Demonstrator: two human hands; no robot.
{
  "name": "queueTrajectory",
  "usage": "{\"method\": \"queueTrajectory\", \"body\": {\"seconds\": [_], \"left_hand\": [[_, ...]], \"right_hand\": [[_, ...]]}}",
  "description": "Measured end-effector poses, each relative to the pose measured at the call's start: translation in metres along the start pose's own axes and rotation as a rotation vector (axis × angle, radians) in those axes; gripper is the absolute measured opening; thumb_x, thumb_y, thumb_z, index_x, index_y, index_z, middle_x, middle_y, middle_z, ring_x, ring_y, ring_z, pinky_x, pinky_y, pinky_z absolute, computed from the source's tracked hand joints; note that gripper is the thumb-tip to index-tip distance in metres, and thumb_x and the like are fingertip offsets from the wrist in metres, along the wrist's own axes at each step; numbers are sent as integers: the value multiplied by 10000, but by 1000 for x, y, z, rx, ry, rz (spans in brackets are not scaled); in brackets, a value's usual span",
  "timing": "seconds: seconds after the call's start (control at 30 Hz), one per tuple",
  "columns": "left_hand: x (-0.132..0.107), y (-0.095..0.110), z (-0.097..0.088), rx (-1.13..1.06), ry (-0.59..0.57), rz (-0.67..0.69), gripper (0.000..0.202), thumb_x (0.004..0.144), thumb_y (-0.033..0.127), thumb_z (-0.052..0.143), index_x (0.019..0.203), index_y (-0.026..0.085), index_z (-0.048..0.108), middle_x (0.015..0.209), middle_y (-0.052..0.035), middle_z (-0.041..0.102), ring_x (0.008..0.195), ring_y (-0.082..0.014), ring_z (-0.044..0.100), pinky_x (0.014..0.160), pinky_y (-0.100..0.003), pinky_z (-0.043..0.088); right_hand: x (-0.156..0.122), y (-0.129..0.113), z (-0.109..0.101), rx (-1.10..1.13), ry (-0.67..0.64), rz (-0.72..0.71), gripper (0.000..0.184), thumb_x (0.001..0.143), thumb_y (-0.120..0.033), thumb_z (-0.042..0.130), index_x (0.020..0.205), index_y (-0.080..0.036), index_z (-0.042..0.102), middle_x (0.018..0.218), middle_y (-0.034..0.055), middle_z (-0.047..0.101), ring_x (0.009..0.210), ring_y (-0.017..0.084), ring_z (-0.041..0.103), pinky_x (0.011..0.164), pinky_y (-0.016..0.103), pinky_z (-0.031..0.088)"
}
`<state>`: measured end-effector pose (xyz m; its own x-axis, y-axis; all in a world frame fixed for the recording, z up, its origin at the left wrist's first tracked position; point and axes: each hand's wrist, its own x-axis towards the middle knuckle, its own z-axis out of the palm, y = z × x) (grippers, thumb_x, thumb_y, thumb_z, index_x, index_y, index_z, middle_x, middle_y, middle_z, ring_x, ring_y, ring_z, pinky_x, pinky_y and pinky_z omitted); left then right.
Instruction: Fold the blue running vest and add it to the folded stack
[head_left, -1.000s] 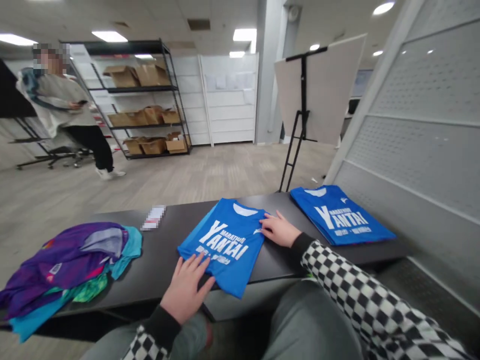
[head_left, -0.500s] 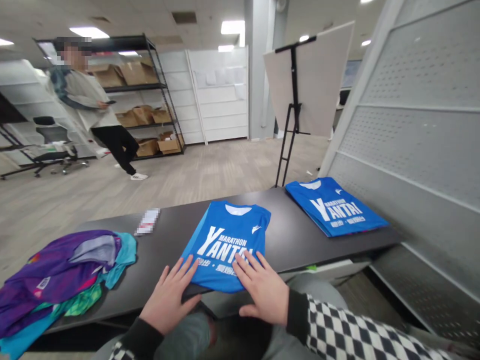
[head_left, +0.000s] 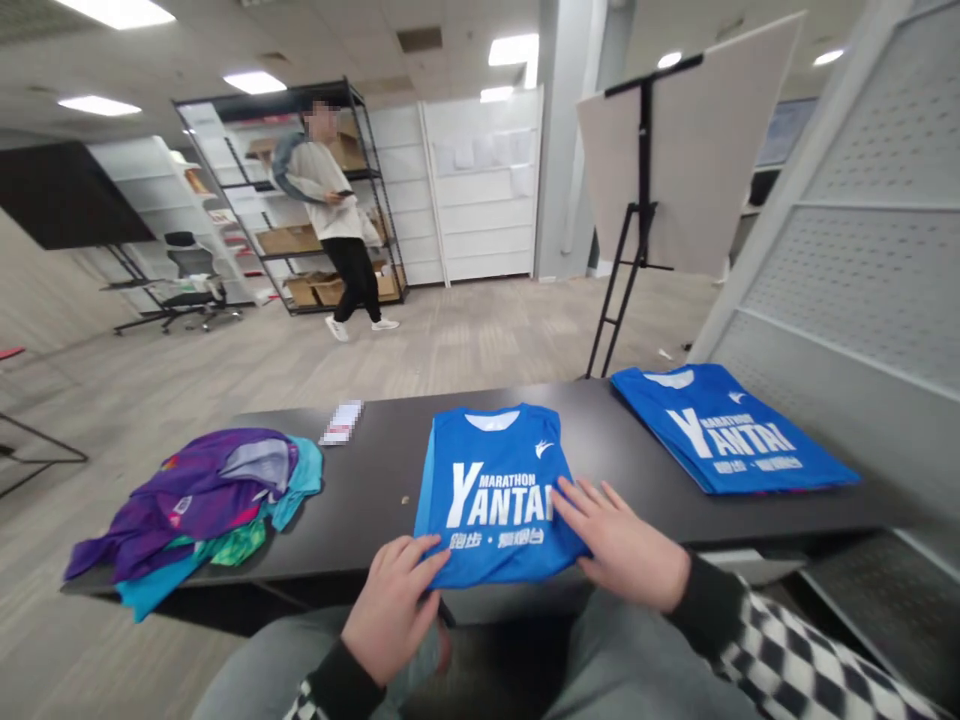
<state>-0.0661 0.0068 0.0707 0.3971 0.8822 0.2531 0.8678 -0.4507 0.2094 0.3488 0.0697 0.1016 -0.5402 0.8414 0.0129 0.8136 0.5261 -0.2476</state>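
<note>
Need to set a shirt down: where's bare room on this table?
One free patch of the black table lies between the clothes pile and the middle blue shirt, below the white card. Another sits between that shirt and the blue stack. The table's left end is crowded by the pile.

- The room is evenly bright, lit from above by white ceiling lights (head_left: 514,48) set in rows.
- Shadows stay soft, and the darkest one lies on the floor (head_left: 217,615) under the tabletop (head_left: 375,500).
- The matte tabletop shows hardly any glare, and the blue shirt (head_left: 495,490) has crisp white lettering.
- Wide-angle bending leans the perforated wall panel (head_left: 847,290) and stretches the checked sleeve (head_left: 795,650) at the edges.
- The far shelving (head_left: 289,200) looks slightly soft, and the small card (head_left: 341,422) is pixelated beyond reading.
</note>
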Motion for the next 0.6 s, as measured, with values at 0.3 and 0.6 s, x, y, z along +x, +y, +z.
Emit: {"method": "queueTrajectory", "body": {"seconds": [0.3, 0.6], "left_hand": [[22, 2, 7, 1, -103, 15, 763, 979, 103, 631, 1689, 381, 623, 1783, -50, 570, 1615, -325, 577, 1383, -647, 418], [27, -7, 11, 28, -55, 88, 581, 1042, 145, 604, 1558, 365, 753, 1681, -56, 677, 1521, -329, 662, 1313, -644, 499]], "right_hand": [[-13, -25, 73, -96, 319, -72, 1104, 868, -33, 628, 1867, -376, 307, 1833, 83, 483, 1662, 359, 529, 1359, 653, 426], [-22, 12, 41, -23, 269, -114, 550, 1056, -123, 602, 1562, -286, 741, 1637, 110, 707, 1513, 331, 692, 1234, 587, 564]]}}
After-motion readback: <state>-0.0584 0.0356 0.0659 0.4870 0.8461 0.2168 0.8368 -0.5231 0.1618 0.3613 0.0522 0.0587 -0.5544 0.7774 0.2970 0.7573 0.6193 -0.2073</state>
